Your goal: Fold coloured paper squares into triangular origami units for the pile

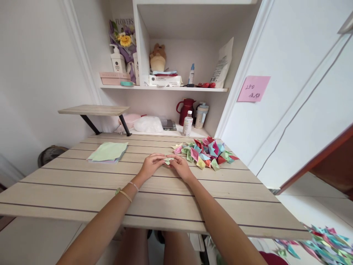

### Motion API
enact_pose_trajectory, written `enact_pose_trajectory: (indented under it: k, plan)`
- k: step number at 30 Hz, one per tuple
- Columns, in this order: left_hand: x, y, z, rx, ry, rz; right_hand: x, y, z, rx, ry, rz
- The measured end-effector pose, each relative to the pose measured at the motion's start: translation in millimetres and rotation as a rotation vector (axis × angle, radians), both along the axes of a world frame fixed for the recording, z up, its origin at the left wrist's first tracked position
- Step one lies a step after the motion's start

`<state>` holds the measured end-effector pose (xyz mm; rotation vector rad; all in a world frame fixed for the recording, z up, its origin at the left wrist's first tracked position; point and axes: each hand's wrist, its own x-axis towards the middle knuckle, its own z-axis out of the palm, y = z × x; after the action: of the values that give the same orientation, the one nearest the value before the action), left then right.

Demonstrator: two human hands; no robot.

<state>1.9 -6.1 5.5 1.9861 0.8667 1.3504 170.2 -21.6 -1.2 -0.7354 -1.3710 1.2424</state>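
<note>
Because the fingers of both hands curl over it, much of the small pale green paper piece is covered, and its exact folded form is hard to make out. It sits at the centre of the frame, pinched between the fingertips of the left hand and the right hand; the left grips its left side, the right its right side, and a creased bit shows in the gap between them. Whether its underside touches the table cannot be told.

That tabletop is pale, wood-grained planking crossed by dark lines. Right of centre lies a heap of folded paper boats, pointed and sharply creased, in pink, red, yellow, green and blue; they overlap so much that many are partly hidden. Left of centre, flat square sheets are stacked unevenly, light green on top, covering most of the sheets below. At the lower right, more folded paper pieces are scattered on the floor, cut off by the frame edge.

Behind the heap, a clear plastic bottle with a white cap partly blocks a glossy dark red jug. At the upper right, a pink note carries "250" and further handwriting too small to read surely.
</note>
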Motion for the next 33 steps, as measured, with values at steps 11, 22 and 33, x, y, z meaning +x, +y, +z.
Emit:
enact_pose_trajectory:
  k: [11, 22, 33]
  plan:
    - [0.3, 1.0, 3.8, -0.216, -0.159, 0.004, 3.8, 1.1, 0.0, 0.049, -0.143, -0.121]
    - [-1.4, 1.9, -0.6, -0.552, -0.301, -0.043, 3.3, 1.7, -0.8, 0.115, -0.134, -0.206]
    - [2.8, -0.8, 2.6, -0.481, -0.293, -0.04, 3.1, 4.4, -3.3, 0.03, -0.038, -0.267]
